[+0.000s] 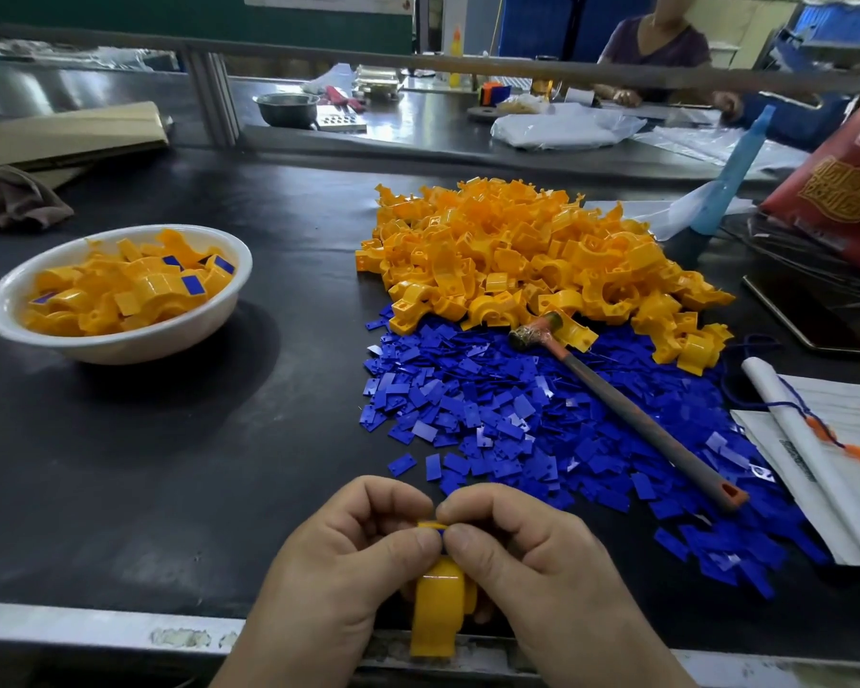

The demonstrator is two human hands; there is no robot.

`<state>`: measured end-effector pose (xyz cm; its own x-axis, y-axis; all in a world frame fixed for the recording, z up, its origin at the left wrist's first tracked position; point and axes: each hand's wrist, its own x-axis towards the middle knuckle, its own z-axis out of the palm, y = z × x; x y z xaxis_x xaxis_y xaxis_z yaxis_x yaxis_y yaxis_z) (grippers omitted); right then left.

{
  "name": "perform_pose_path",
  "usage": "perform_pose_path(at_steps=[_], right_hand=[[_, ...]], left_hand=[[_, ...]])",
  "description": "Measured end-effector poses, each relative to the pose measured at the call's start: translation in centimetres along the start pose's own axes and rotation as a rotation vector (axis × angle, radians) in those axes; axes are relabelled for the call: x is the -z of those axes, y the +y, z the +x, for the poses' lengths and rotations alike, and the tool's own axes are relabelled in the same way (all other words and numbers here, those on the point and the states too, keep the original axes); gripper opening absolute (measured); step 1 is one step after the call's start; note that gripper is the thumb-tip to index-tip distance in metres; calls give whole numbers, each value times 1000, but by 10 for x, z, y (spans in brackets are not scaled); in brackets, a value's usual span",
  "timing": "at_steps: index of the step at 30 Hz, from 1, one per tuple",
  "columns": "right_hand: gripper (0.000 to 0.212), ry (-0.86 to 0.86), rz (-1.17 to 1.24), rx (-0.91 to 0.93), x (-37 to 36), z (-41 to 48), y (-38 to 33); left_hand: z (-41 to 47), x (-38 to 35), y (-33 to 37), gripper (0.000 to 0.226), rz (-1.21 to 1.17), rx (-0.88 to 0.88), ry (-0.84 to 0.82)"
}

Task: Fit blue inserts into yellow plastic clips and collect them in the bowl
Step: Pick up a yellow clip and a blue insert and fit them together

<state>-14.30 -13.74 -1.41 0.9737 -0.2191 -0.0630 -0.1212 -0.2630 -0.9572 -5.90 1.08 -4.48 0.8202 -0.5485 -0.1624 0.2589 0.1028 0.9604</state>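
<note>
Near the table's front edge, my left hand (348, 553) and my right hand (512, 548) together hold one yellow clip (438, 608). Both thumbs and forefingers pinch its top end, where a sliver of a blue insert (435, 526) shows between the fingertips. A large heap of yellow clips (527, 260) lies at the centre right. In front of that heap spreads a pile of flat blue inserts (542, 429). The white bowl (16, 295) at the left holds several yellow clips, some with blue inserts showing.
A small hammer (631, 404) with an orange-tipped handle lies across the blue pile. Papers and a rolled sheet (815, 454) sit at the right edge, a red bag (845, 191) behind them. Cardboard and a cloth (16, 196) lie far left. Another person works beyond the rail.
</note>
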Motion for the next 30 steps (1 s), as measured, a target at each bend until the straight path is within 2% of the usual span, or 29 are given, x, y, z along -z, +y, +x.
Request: perform_pose_path(at_steps=[10,12,16,18,21,24,25,28,30], right_hand=[[13,40,-92,7,-6,2,-5],[17,68,-312,87,1,6,-5],[34,472,-810,300,56,17,1],[40,532,-1054,167,86,24,5],[48,402,-1320,-124,106,36,17],[47,368,-1398,-159,110,42,28],[45,384,-1404,-147,112,44,30],[41,417,-1394,-141,116,48,33],[37,384,-1405,-163,118,51,34]], left_hand=[[1,4,3,37,66,25,61],[4,11,10,31,227,-13,116],[12,34,26,22,667,-83,262],[16,41,30,16,760,-73,271],[22,47,36,9,823,-62,268],[24,56,41,6,906,-68,288],[22,58,41,8,961,-76,317],[13,55,35,62,1254,-101,457],[6,42,29,74,1364,-86,513]])
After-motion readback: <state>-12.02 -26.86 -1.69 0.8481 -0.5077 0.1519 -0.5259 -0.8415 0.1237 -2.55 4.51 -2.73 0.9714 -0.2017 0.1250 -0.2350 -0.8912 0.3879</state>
